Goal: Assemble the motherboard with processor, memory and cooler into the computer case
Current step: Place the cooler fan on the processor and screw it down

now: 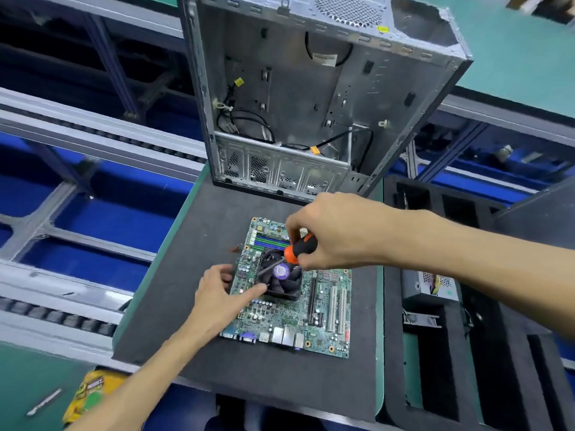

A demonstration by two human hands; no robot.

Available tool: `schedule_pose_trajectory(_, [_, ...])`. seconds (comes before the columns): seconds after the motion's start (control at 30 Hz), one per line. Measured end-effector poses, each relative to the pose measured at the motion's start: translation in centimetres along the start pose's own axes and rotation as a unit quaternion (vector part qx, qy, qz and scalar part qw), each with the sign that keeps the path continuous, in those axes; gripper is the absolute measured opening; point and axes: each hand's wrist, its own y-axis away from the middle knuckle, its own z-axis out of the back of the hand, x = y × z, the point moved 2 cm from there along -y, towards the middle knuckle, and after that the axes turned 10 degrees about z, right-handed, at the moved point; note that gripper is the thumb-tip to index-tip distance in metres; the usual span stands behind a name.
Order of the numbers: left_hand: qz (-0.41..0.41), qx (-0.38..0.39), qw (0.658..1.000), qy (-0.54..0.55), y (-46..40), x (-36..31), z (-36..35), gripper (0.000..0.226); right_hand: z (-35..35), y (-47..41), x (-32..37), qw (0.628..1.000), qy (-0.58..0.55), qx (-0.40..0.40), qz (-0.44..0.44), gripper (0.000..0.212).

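The fingers (300,227) of the right hand (333,230) are curled tight around the orange-and-black handle of a screwdriver (297,248), whose thin shaft slants down and left across the cooler (280,276). The left hand (222,301) rests on the left edge of the motherboard (291,317), its fingers loosely spread, the forefinger stretched out to touch the cooler's lower left corner; it grips nothing.

The motherboard is a green board lying flat on a dark foam mat (199,231). The cooler is a black square fan with a purple round label at its hub, seated on the upper middle of the board. Green and blue memory slots (269,241) run just above it; whether sticks sit in them is hard to tell. Long white and black expansion slots stand to the right, and a row of silver and blue rear ports lines the near edge.

The computer case (311,98) lies open just beyond the board on the same mat, bare grey metal inside, with black cables and yellow connectors loose along its lower part.

The mat covers a green table (379,306). To the right sits a black foam tray (466,353) with deep compartments, one holding a grey metal box. On the left run grey conveyor rails (77,132) over blue framing. A yellow packet (90,396) lies at the lower left.
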Motion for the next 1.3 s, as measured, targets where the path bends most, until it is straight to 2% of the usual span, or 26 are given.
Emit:
schedule_pose_trajectory(0.17, [0.084, 0.07, 0.994, 0.024, -0.2, 0.2, -0.1, 0.107, -0.4, -1.8, 0.1, 1.0, 0.011, 0.012, 0.011, 0.017])
schedule_pose_trajectory(0.3, [0.085, 0.082, 0.992, 0.035, -0.1, 0.4, 0.1, 0.094, -0.7, -2.7, 0.2, 1.0, 0.015, 0.022, 0.012, 0.019])
schedule_pose_trajectory(0.53, [0.081, 0.075, 0.993, 0.043, -0.3, 0.7, -0.1, 0.089, -1.0, -3.4, 0.2, 0.999, 0.029, 0.043, 0.018, 0.019])
schedule_pose_trajectory(0.67, [0.083, 0.073, 0.993, 0.042, -0.4, 0.8, -0.1, 0.093, -0.8, -3.7, 0.6, 0.994, 0.059, 0.075, 0.054, 0.017])
schedule_pose_trajectory(0.77, [0.087, 0.074, 0.993, 0.039, -0.3, 0.7, 0.0, 0.094, 0.1, -4.3, 1.1, 0.973, 0.148, 0.1, 0.143, 0.016])
schedule_pose_trajectory(0.9, [0.093, 0.08, 0.992, 0.036, -0.3, 0.5, 0.1, 0.091, 0.5, -6.3, 2.7, 0.907, 0.281, 0.122, 0.29, 0.013])
schedule_pose_trajectory(0.97, [0.094, 0.084, 0.991, 0.038, -0.4, 0.6, 0.1, 0.084, 0.4, -7.1, 3.6, 0.886, 0.312, 0.139, 0.314, 0.008])
schedule_pose_trajectory(1.0, [0.094, 0.087, 0.991, 0.038, -0.4, 0.6, 0.1, 0.08, 0.3, -7.2, 3.6, 0.894, 0.299, 0.144, 0.301, 0.008])
schedule_pose_trajectory(1.07, [0.096, 0.095, 0.99, 0.042, -0.5, 0.7, 0.0, 0.074, 0.0, -7.1, 3.1, 0.934, 0.227, 0.153, 0.229, 0.021])
schedule_pose_trajectory(1.13, [0.094, 0.098, 0.99, 0.042, -0.7, 0.7, 0.0, 0.072, -0.5, -7.1, 2.3, 0.976, 0.079, 0.184, 0.085, 0.029])
schedule_pose_trajectory(1.17, [0.094, 0.098, 0.99, 0.041, -0.7, 0.6, 0.0, 0.072, -0.7, -7.1, 1.9, 0.977, -0.016, 0.211, -0.002, 0.029])
schedule_pose_trajectory(1.23, [0.095, 0.099, 0.99, 0.041, -0.8, 0.6, 0.0, 0.073, -1.2, -7.0, 1.6, 0.941, -0.167, 0.258, -0.14, 0.028])
schedule_pose_trajectory(1.3, [0.094, 0.099, 0.99, 0.04, -0.7, 0.7, 0.0, 0.076, -1.1, -7.2, 1.6, 0.926, -0.196, 0.277, -0.167, 0.023])
